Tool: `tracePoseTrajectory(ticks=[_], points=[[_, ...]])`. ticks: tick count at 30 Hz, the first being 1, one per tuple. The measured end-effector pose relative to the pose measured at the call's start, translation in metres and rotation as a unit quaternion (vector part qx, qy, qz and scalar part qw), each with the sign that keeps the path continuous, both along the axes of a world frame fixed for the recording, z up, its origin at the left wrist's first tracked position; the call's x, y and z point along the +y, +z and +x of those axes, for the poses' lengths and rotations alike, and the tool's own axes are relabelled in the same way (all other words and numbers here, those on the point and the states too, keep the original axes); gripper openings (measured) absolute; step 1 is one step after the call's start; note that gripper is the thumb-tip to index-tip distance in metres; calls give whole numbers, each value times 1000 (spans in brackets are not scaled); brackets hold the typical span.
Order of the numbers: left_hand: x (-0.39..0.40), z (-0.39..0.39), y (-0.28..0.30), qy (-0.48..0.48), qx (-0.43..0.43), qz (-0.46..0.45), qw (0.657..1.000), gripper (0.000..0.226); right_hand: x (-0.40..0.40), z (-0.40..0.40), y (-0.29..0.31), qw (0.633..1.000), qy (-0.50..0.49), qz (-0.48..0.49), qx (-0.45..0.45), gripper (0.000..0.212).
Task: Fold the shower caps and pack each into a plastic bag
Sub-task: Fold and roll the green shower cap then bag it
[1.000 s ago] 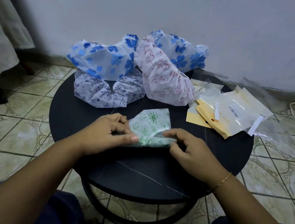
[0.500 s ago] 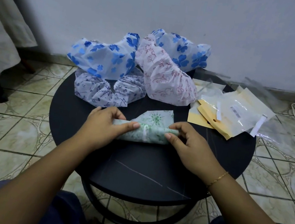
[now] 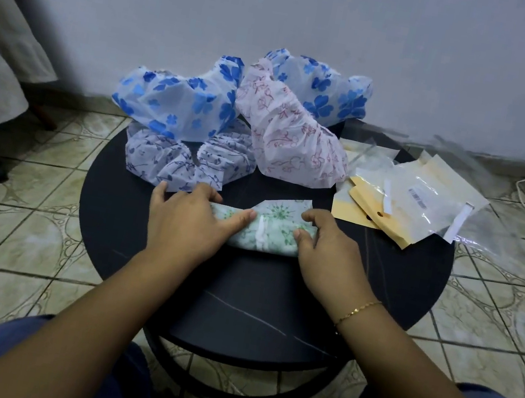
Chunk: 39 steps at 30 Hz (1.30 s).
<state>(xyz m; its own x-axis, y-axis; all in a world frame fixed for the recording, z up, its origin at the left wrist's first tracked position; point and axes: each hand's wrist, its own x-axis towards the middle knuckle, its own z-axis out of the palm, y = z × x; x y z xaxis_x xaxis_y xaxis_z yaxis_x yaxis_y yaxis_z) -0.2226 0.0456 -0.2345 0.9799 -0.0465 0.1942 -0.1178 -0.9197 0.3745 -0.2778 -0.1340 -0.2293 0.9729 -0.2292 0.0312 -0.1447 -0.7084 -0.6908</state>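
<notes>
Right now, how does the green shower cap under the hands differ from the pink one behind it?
The green cap is rolled flat and narrow; the pink cap is puffed and unfolded. Both hands, left hand and right hand, hold the green cap; nothing touches the pink cap. Both lie on the round table.

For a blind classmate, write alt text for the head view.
Both hands, left and right, roll a green cap on a round table. Four unfolded caps lie behind; bags sit right.
</notes>
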Motion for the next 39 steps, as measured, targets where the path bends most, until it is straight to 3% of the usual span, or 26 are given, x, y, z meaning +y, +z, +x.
tracePoseTrajectory(ticks=[4, 8, 11, 14, 20, 24, 34, 39], points=[[-2, 2, -2, -8, -24, 18, 1000, 69, 2, 0, -3, 998, -12, -65, -24, 31], [-6, 3, -6, -213, -176, -23, 961, 35, 0, -1, -8, 990, 10, -125, -62, 31], [-12, 2, -6, -322, -127, -5, 938, 41, -3, 0, -11, 982, 33, -168, -80, 31], [-12, 1, -5, -321, -52, 2, 946, 51, -6, -1, -13, 977, 63, -190, -76, 33], [-8, 0, -6, -304, 8, 45, 951, 69, -19, -1, -6, 975, 145, -165, 15, 47], [-5, 3, -3, -302, -31, 57, 951, 72, -24, -3, -3, 969, 161, -184, 32, 54], [1, -1, 4, -276, -20, 56, 959, 66, -31, -1, 0, 986, 150, -75, 26, 27], [-2, 1, 6, -277, -10, 20, 961, 57, -33, 4, -8, 993, 116, 2, 29, 27]])
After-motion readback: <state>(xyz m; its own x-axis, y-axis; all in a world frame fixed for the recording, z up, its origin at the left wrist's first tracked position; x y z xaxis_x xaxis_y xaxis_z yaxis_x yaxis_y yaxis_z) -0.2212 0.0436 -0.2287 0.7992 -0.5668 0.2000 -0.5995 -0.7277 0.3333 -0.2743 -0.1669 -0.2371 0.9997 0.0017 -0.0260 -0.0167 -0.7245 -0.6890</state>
